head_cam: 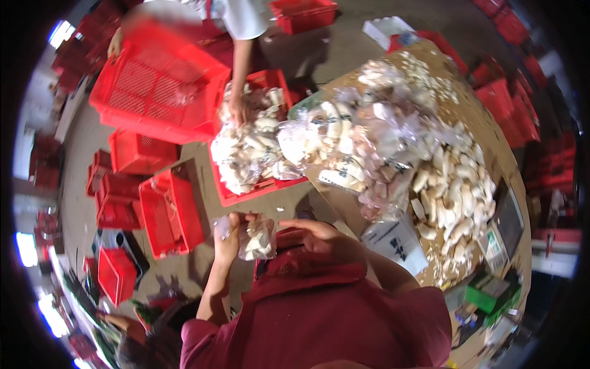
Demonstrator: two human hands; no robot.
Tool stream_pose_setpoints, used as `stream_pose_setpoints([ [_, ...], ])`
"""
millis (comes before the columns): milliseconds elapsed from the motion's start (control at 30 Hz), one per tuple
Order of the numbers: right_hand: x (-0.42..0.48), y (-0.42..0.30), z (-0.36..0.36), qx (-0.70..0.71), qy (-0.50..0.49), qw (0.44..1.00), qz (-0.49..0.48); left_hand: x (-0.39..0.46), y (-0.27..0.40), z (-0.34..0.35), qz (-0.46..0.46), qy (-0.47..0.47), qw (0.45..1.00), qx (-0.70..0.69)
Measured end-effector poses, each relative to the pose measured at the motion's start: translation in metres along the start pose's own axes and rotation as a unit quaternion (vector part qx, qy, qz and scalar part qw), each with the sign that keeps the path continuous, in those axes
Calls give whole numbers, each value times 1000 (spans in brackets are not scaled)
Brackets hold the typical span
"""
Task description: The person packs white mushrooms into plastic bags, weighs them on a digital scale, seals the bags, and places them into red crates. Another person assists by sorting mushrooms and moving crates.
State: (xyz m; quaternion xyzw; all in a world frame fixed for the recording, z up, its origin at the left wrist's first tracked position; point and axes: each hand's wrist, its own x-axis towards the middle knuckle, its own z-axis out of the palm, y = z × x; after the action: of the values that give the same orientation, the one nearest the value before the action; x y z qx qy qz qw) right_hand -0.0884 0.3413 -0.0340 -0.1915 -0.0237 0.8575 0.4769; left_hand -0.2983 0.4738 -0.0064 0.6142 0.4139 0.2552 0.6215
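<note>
My left hand (pixel 228 237) grips a clear plastic bag (pixel 259 243) of pale mushroom pieces in front of my maroon apron (pixel 313 276). A twisted part of the bag sticks out to the left of the fingers. My right hand (pixel 318 235) is beside the bag on its right, fingers extended and somewhat spread, with nothing visible in it. Ahead of both hands, a red plastic crate (pixel 226 196) holds many bagged mushrooms (pixel 251 147). To the right, more bagged mushrooms (pixel 339 129) are piled on the table (pixel 502 152).
Another person's hand (pixel 238 110) reaches into the mushroom crate; their other hand holds a large red crate (pixel 159 87). Loose mushrooms (pixel 456 193), printed plastic packaging (pixel 396 244) and a green box (pixel 492 293) lie on the table. Another red crate (pixel 170 214) stands on the floor at left.
</note>
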Motion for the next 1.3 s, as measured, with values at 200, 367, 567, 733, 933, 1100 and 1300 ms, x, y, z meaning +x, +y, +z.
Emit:
stream_pose_setpoints([
  [200,-11,-53,-17,-33,73,997,5,32,-29,23,-33,32,998,38],
  [367,-9,-67,-39,-75,106,991,9,63,-37,15,-3,59,989,138],
  [567,3,-67,-53,-28,103,994,1,185,-47,-70,89,151,938,300],
  [733,11,-70,-55,-17,155,987,-33,319,-12,-145,66,269,921,275],
  [933,24,-68,-44,3,186,975,-121,447,-29,-250,-75,457,874,149],
  [1100,46,-66,-28,72,210,967,-124,505,-89,-290,32,440,863,-246],
  [1300,73,-54,-15,68,254,956,-133,440,-131,-178,229,247,829,447],
])
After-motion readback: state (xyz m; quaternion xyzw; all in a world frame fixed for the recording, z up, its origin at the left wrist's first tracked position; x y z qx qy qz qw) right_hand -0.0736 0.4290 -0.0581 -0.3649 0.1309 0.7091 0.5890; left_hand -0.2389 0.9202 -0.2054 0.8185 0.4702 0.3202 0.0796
